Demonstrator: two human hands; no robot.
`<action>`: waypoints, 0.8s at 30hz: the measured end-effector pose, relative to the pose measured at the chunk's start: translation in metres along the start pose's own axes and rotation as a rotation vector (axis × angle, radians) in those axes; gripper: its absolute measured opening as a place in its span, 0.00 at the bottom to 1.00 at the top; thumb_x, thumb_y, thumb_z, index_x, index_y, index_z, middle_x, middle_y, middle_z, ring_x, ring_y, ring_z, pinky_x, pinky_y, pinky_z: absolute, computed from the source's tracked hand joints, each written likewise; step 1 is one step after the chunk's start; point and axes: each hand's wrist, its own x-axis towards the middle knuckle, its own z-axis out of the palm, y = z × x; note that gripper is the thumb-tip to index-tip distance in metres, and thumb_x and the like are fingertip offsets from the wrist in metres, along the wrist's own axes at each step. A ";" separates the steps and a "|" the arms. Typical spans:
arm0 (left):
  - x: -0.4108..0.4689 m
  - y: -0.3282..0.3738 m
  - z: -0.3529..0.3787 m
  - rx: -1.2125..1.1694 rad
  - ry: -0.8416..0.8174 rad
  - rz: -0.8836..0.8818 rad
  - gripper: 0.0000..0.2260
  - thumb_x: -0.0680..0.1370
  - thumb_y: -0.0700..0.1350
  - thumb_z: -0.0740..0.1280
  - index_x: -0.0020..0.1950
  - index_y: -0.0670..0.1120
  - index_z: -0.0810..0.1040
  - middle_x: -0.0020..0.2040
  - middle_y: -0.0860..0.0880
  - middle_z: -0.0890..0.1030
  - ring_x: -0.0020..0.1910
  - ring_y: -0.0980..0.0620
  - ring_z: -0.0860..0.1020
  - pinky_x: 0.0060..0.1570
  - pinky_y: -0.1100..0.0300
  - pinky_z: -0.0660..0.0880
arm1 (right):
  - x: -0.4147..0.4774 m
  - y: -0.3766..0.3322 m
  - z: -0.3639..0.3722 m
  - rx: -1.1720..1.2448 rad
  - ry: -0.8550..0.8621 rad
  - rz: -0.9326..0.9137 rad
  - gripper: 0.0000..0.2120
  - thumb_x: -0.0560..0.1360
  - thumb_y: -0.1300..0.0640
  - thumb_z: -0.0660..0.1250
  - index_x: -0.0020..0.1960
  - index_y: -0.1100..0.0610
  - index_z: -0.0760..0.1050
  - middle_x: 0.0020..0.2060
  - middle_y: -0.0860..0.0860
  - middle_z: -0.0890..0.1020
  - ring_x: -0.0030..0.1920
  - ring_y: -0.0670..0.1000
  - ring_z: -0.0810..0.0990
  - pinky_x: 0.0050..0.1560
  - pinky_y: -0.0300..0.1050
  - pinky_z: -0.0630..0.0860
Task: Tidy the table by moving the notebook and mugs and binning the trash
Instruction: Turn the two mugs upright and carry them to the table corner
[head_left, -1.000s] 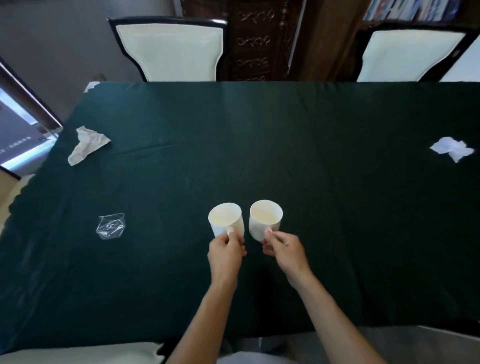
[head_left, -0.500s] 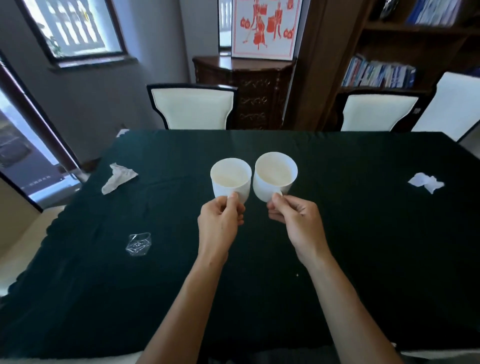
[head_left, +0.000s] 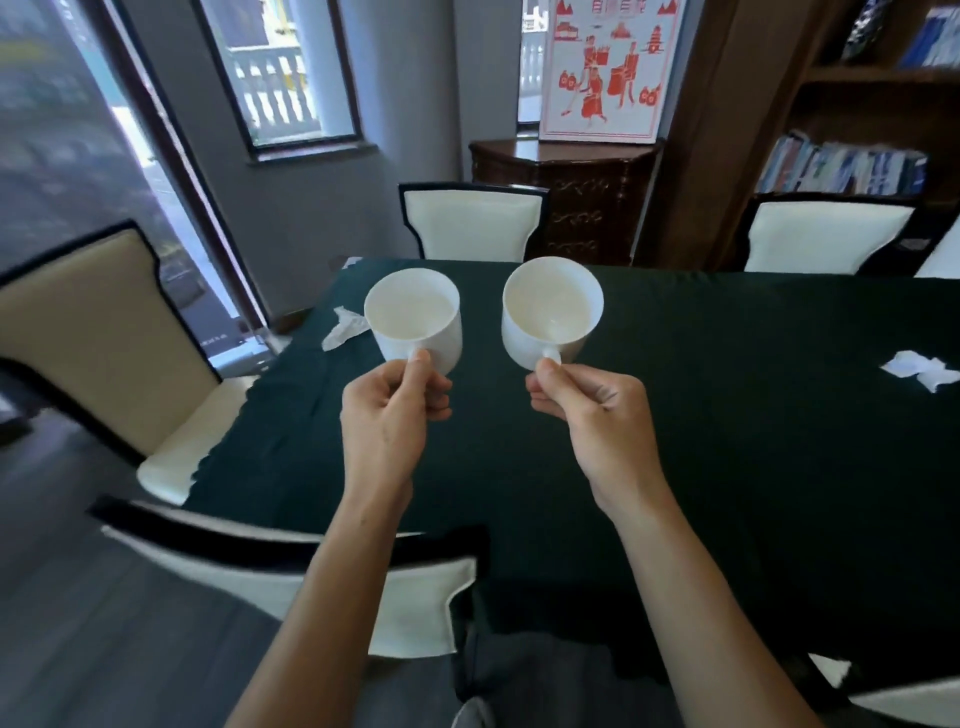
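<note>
Two mugs: both white, both empty, one in each hand, raised clear of the tabletop (head_left: 727, 415) and apart from each other.
Left mug (head_left: 414, 318): upright, mouth toward the camera; no print or label visible.
Left hand (head_left: 387, 415): grip pressed together on the left mug's handle, thumb on top, fingers curled beneath.
Right mug (head_left: 550, 312): tilted a little to the left; no print or label visible.
Right hand (head_left: 597, 415): grip pinching the right mug's handle between thumb and forefinger.
Tabletop: covered with a dark green cloth, lying below and beyond both grips.
Crumpled tissue (head_left: 343, 328): on the cloth, just left of the left mug, near the far-left corner.
Crumpled paper (head_left: 922, 368): white, on the cloth well to the right of the right grip.
Chairs (head_left: 470, 222): cream backs with black trim, around the tabletop; one back sits under the left forearm.
Poster (head_left: 602, 67): red figures on white, on a dark cabinet beyond the mugs; no writing legible.
Bookshelf (head_left: 841, 171): far right, spines too blurred to read.
</note>
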 end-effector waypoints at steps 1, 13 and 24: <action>-0.006 0.004 -0.012 0.007 0.019 0.011 0.20 0.82 0.49 0.66 0.31 0.48 0.84 0.34 0.45 0.85 0.35 0.49 0.83 0.38 0.59 0.81 | -0.008 -0.005 0.008 0.010 -0.015 -0.006 0.10 0.77 0.46 0.70 0.42 0.45 0.88 0.42 0.47 0.90 0.49 0.48 0.89 0.58 0.57 0.84; -0.009 0.023 -0.188 0.021 0.134 0.075 0.19 0.80 0.53 0.65 0.32 0.50 0.85 0.33 0.49 0.85 0.35 0.51 0.82 0.41 0.55 0.83 | -0.066 -0.036 0.162 0.039 -0.139 -0.032 0.10 0.77 0.46 0.71 0.40 0.44 0.88 0.41 0.48 0.90 0.46 0.48 0.89 0.58 0.61 0.83; 0.068 0.011 -0.335 0.071 0.049 0.047 0.19 0.83 0.46 0.66 0.34 0.41 0.84 0.35 0.40 0.85 0.36 0.50 0.82 0.36 0.64 0.79 | -0.072 -0.030 0.319 0.070 -0.141 -0.015 0.10 0.80 0.54 0.71 0.42 0.48 0.88 0.40 0.50 0.90 0.46 0.50 0.89 0.47 0.39 0.84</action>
